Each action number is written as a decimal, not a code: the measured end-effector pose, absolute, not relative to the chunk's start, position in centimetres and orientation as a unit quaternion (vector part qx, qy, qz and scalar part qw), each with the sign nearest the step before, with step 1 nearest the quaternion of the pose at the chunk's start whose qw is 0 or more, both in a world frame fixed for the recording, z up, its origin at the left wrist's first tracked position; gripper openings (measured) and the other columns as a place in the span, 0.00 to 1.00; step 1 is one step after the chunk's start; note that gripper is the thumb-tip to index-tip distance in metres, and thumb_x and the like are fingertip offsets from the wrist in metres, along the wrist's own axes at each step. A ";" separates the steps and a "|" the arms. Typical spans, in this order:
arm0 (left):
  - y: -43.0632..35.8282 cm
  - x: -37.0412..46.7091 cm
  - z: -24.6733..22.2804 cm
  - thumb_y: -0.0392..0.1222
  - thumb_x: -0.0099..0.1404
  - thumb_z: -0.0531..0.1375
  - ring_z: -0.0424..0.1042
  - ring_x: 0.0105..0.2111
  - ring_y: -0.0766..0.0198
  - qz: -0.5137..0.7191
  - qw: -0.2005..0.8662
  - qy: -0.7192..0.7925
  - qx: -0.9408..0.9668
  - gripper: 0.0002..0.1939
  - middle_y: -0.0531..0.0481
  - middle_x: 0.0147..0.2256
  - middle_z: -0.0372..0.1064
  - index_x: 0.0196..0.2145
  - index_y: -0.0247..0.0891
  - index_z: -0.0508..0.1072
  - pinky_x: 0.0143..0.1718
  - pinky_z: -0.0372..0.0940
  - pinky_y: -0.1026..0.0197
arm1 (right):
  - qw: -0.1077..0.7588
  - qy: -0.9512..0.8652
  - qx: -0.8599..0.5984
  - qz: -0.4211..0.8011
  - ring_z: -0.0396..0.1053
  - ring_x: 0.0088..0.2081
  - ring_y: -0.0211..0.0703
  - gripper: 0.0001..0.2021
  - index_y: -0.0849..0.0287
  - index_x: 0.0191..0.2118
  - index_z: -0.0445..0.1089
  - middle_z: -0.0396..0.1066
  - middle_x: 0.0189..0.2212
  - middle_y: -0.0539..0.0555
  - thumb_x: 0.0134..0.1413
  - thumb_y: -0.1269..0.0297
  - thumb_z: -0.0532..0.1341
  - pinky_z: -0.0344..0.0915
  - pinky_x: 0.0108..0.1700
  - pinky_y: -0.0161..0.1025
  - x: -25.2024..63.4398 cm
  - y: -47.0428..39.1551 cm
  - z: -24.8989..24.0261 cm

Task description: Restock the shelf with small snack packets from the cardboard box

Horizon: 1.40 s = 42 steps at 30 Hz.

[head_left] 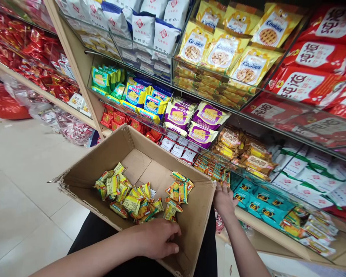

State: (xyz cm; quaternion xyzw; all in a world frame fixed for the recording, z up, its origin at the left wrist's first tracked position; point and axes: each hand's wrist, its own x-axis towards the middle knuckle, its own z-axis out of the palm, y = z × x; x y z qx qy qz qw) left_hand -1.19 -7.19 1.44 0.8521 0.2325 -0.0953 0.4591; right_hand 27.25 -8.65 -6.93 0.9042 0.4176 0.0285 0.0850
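A cardboard box [152,154] with a frayed rim rests tilted on my lap. Small yellow-and-orange snack packets [132,202] lie loose in it, in a larger heap at the left and a smaller one at the right. My left hand [158,238] reaches over the near rim into the box beside these packets, thumb apart from the fingers, no packet visible in it. Past the box's right corner, my right hand [225,201] stretches its fingers toward the shelf, close to a row of small orange-and-green packets [210,169]. Its fingertips are partly hard to make out.
Glass-fronted shelves hold yellow cookie bags [223,50], purple soda biscuit packs [203,127], brown packets [256,150] and teal packets [258,200]. Glass shelf edges run just above my right hand. Bagged goods [72,127] lie on the tiled floor [25,192] at the left.
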 end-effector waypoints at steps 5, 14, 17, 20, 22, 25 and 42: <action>-7.3 -1.2 1.7 0.45 0.57 0.55 0.70 0.37 0.56 -0.097 0.451 0.239 0.854 0.18 0.48 0.37 0.71 0.46 0.43 0.68 0.37 0.64 0.60 | 0.081 0.428 0.900 0.012 0.57 0.49 0.54 0.28 0.60 0.62 0.47 0.45 0.61 0.60 0.55 0.74 0.36 0.58 0.43 0.52 28.9 -9.4 -6.7; -7.3 -1.4 1.8 0.46 0.57 0.55 0.70 0.37 0.56 -0.089 0.455 0.239 0.853 0.18 0.48 0.38 0.71 0.46 0.43 0.68 0.37 0.64 0.59 | 0.056 0.414 0.907 0.051 0.52 0.54 0.53 0.26 0.66 0.61 0.49 0.41 0.62 0.61 0.57 0.72 0.36 0.55 0.46 0.52 27.9 -9.3 -8.4; -7.4 -1.4 1.7 0.46 0.57 0.55 0.69 0.38 0.56 -0.090 0.452 0.238 0.855 0.18 0.48 0.38 0.71 0.46 0.43 0.68 0.37 0.64 0.59 | 0.054 0.419 0.904 0.064 0.41 0.60 0.51 0.26 0.70 0.61 0.46 0.39 0.62 0.63 0.58 0.71 0.36 0.52 0.49 0.53 26.8 -9.9 -9.1; -7.4 -1.4 1.7 0.46 0.57 0.55 0.69 0.38 0.56 -0.091 0.451 0.243 0.854 0.18 0.48 0.38 0.70 0.46 0.43 0.68 0.38 0.64 0.59 | 0.058 0.423 0.902 0.064 0.37 0.61 0.51 0.26 0.73 0.62 0.44 0.37 0.62 0.65 0.57 0.69 0.39 0.50 0.51 0.55 26.4 -10.1 -9.5; -7.4 -1.4 1.7 0.46 0.57 0.55 0.69 0.38 0.56 -0.094 0.452 0.241 0.854 0.18 0.48 0.38 0.70 0.46 0.43 0.68 0.38 0.63 0.58 | 0.059 0.421 0.904 0.056 0.39 0.60 0.51 0.27 0.72 0.62 0.44 0.38 0.62 0.65 0.57 0.68 0.41 0.51 0.50 0.56 26.6 -9.8 -9.4; -7.4 -1.4 1.7 0.46 0.57 0.55 0.69 0.38 0.55 -0.098 0.450 0.240 0.855 0.18 0.48 0.38 0.70 0.46 0.43 0.68 0.38 0.64 0.58 | 0.058 0.409 0.910 0.043 0.44 0.58 0.53 0.28 0.70 0.62 0.44 0.40 0.62 0.64 0.55 0.68 0.43 0.53 0.48 0.56 27.3 -8.9 -9.1; -7.6 -1.6 1.9 0.46 0.56 0.55 0.69 0.38 0.57 -0.095 0.448 0.242 0.856 0.19 0.48 0.38 0.71 0.46 0.43 0.69 0.37 0.63 0.60 | 0.038 0.403 0.914 0.023 0.41 0.60 0.50 0.29 0.73 0.61 0.44 0.42 0.61 0.65 0.54 0.69 0.41 0.52 0.51 0.56 25.9 -9.9 -8.7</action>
